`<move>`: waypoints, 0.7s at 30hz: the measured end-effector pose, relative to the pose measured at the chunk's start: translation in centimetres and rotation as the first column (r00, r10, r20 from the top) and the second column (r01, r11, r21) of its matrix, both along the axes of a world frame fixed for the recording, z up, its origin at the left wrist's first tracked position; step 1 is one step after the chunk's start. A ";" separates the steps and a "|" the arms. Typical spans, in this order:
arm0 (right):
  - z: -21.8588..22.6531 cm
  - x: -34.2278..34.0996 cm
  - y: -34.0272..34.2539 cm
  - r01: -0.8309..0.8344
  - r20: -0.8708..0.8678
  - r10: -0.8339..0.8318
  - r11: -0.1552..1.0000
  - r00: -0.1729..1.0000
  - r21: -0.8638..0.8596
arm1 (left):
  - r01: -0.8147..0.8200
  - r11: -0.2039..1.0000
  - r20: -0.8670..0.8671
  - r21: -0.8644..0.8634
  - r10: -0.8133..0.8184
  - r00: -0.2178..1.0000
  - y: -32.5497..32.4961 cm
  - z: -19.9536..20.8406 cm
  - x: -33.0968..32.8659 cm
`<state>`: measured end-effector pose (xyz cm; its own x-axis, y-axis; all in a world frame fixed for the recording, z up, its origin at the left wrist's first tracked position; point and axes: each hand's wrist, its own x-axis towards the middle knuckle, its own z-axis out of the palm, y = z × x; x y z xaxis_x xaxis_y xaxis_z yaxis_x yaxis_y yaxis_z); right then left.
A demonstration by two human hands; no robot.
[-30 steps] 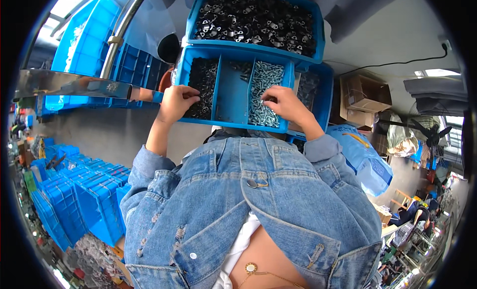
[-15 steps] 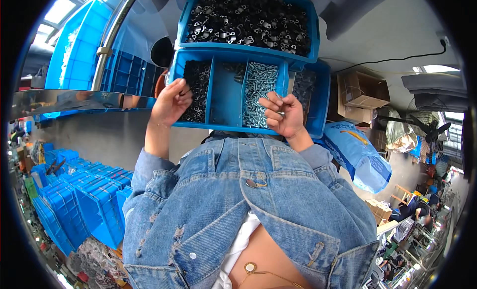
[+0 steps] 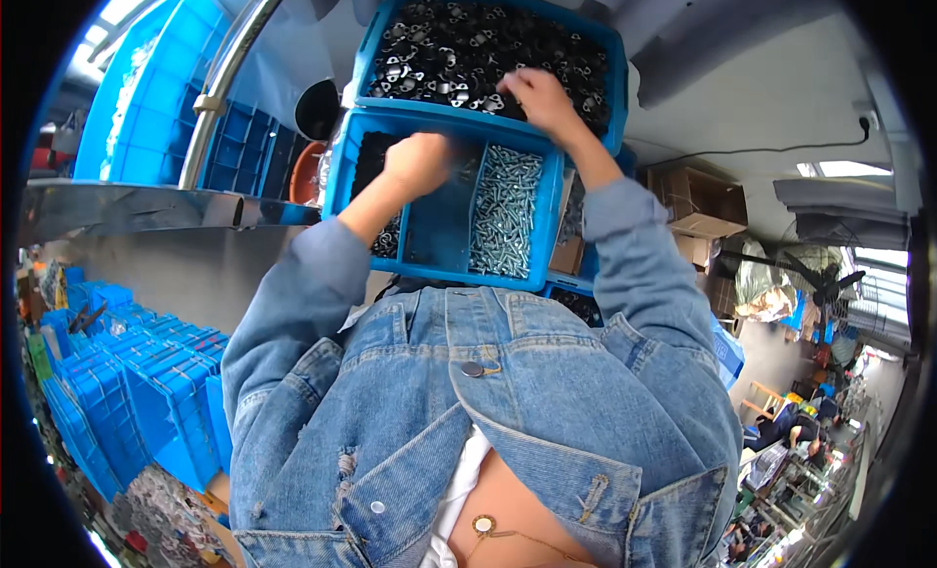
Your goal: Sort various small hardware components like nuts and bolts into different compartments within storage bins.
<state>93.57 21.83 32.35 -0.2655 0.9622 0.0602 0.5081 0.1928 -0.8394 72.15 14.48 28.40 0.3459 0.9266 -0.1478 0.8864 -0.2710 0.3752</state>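
Observation:
My right hand (image 3: pixel 543 98) reaches into the far blue bin (image 3: pixel 617 104), its fingers bent in among black and silvery two-holed metal clamps (image 3: pixel 415 51). What those fingers hold is too blurred to name. Over the divided blue tray (image 3: pixel 439 271), my left hand (image 3: pixel 418 166) hovers above the left divider near the middle compartment; motion smears its fingertips and hides whether anything is in them. Small dark ring-like parts (image 3: pixel 387 238) fill the left compartment, partly covered by my left forearm. Silvery screws (image 3: pixel 506 212) fill the right compartment. A few dark pieces lie at the far end of the middle one.
A metal pole (image 3: pixel 239 65) and a shiny rail (image 3: pixel 137 205) stand at the left, with an orange-red container (image 3: pixel 306 173) beside the tray. Stacked blue crates (image 3: pixel 146 392) sit lower left. Cardboard boxes (image 3: pixel 698 199) and a black fan (image 3: pixel 820 280) are at the right.
My right hand has moved away from the screws, up into the far bin of clamps. My left hand has shifted right, from the tray's left edge to over its middle.

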 end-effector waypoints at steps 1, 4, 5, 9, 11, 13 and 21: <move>-1.3 -0.4 2.3 0.082 0.036 -0.089 0.983 0.995 0.163 | 0.058 0.998 -0.208 0.006 -0.056 0.976 0.2 1.0 1.3; -1.9 -1.6 6.9 0.149 0.169 -0.189 0.963 0.967 0.224 | 0.223 0.933 -0.376 0.283 -0.106 0.921 0.8 -3.3 2.7; -0.6 -2.7 7.4 0.129 0.401 -0.166 0.985 0.901 0.117 | 0.259 0.915 -0.414 0.311 -0.115 0.903 0.6 -3.8 2.7; -0.1 -4.2 8.0 0.000 0.672 0.016 1.000 0.741 -0.024 | 0.302 0.923 -0.461 0.237 -0.167 0.872 0.3 -3.8 2.4; -1.9 -2.7 8.4 -0.028 0.671 0.044 0.999 0.740 -0.035 | 0.294 0.933 -0.445 0.206 -0.179 0.878 0.2 -3.4 2.6; -3.7 -0.9 7.9 -0.058 0.492 -0.041 0.981 0.870 0.184 | 0.325 0.938 -0.418 0.125 -0.247 0.874 0.0 -3.5 2.7; 2.6 2.2 -4.8 -0.166 -0.640 -0.488 0.704 0.594 -0.691 | 0.269 0.955 0.233 -0.126 -0.235 0.944 -2.0 4.5 -0.5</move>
